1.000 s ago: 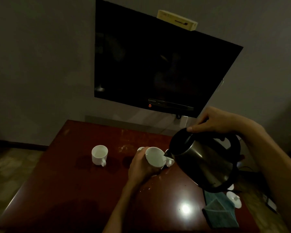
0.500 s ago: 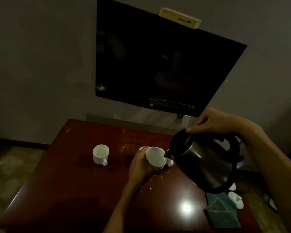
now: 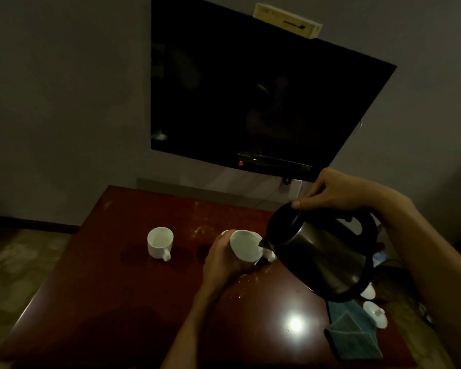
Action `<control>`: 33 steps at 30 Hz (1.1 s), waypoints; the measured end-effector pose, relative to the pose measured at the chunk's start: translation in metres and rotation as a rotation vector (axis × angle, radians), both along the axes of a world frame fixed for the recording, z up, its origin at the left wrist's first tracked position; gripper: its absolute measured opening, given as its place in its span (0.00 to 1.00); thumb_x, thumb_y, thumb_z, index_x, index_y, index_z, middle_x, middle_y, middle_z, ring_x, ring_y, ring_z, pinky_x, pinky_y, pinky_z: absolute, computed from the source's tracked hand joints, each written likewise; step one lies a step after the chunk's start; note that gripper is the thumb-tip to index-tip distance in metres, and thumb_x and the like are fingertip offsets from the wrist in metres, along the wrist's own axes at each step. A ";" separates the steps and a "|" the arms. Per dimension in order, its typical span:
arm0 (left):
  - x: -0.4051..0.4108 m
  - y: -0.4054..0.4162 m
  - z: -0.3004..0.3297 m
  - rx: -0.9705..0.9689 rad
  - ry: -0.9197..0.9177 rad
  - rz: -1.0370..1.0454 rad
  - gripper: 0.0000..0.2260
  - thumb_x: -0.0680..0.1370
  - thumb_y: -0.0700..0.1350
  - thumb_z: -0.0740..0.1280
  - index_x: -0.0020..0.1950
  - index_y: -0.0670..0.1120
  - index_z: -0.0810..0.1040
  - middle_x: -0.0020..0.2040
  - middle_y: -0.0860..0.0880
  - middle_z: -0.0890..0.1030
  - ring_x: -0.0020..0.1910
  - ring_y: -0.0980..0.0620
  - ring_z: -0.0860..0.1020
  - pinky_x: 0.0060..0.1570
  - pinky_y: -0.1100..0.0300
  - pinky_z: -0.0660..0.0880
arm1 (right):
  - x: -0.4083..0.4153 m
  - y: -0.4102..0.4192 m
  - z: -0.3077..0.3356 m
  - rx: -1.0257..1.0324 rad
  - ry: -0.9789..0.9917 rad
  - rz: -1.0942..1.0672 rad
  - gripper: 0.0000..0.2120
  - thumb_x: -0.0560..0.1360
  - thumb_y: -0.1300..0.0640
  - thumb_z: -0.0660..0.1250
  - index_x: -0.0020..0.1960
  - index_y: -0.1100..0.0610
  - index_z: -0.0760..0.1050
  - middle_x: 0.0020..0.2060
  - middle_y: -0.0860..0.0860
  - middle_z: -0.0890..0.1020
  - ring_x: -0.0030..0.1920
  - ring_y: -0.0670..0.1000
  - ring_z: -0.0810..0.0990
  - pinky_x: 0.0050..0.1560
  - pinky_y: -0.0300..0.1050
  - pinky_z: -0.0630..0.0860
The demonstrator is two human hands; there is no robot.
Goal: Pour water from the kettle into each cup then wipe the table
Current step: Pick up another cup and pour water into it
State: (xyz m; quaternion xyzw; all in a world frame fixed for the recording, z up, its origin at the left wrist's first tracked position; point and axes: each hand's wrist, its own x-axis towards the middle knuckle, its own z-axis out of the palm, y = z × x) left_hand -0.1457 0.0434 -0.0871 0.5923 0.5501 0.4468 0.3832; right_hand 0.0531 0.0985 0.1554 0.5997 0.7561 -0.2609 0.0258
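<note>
The left hand (image 3: 224,258) wraps a white cup (image 3: 246,245), tilted toward the steel kettle (image 3: 318,258) at its 3 o'clock. The right hand (image 3: 338,190) grips the kettle's handle, spout touching the rim. A second cup (image 3: 159,242) stands at 9 o'clock; a folded blue cloth (image 3: 353,334) lies on the red table (image 3: 112,288) at 5 o'clock.

We cannot tell whether water leaves the kettle (image 3: 320,259) spout; the scene is too dim. Our left hand (image 3: 225,259) covers the near side of the held cup (image 3: 246,247), hiding its handle. Behind that cup, white shapes peek out, too hidden to identify. Our right hand (image 3: 338,190) hides the top of the kettle's handle. The tabletop (image 3: 149,302) runs off the bottom edge, as do both forearms.
</note>
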 end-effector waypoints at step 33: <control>-0.037 0.007 -0.069 -0.346 -0.037 0.313 0.33 0.60 0.49 0.82 0.62 0.56 0.74 0.59 0.54 0.79 0.59 0.50 0.77 0.59 0.42 0.76 | -0.015 -0.075 -0.241 0.300 1.064 -0.705 0.12 0.73 0.63 0.76 0.56 0.55 0.84 0.42 0.45 0.88 0.48 0.46 0.87 0.46 0.36 0.81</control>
